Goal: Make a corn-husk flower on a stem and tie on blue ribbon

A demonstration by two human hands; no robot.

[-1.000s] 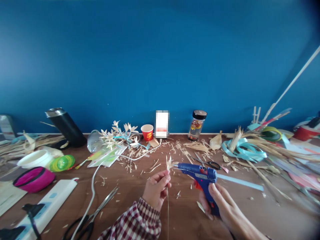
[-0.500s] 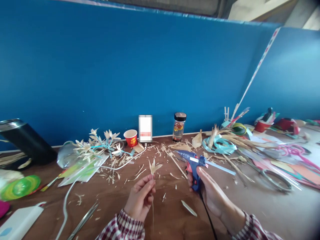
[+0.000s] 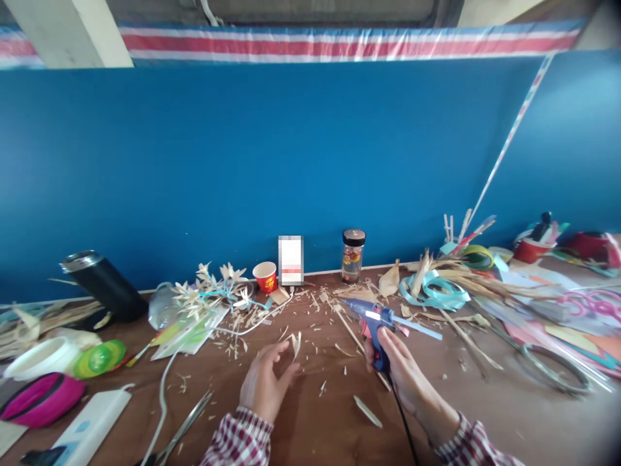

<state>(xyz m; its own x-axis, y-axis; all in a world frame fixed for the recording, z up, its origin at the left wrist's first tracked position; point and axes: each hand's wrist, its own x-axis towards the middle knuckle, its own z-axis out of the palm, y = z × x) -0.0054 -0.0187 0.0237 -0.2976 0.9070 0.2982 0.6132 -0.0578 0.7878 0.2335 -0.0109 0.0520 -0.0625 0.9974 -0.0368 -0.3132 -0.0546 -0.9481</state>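
Our left hand (image 3: 264,383) is loosened, thumb and fingers parted, with a small pale petalled piece (image 3: 296,345) just beyond the fingertips; we cannot tell if they touch. In our right hand (image 3: 400,372) we grip a blue glue gun (image 3: 377,317) by its handle, nozzle pointing left. Around us, scraps litter the brown worktop (image 3: 334,424); behind stand pale flowers (image 3: 235,275), a red cup (image 3: 266,280) and a black-lidded jar (image 3: 352,259).
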